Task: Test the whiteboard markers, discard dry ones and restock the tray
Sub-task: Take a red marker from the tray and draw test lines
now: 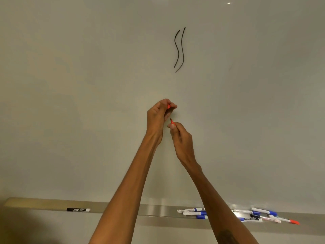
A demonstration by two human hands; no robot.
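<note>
Both my hands are raised in front of the whiteboard [88, 85]. My left hand [161, 114] pinches a red marker cap [168, 106] between its fingertips. Just below it, my right hand [181, 138] grips a red marker [172, 122] with its dark tip bare and pointing up toward the cap. Most of the marker's barrel is hidden inside my fist. Cap and tip are a small gap apart. Two wavy black lines [179, 49] are drawn on the board above my hands.
A metal tray [123, 208] runs along the board's bottom edge. One black marker [78, 209] lies on its left part. Several blue-capped markers [192, 212] and a red-capped marker [288, 221] lie in a loose pile on the right, partly behind my right forearm.
</note>
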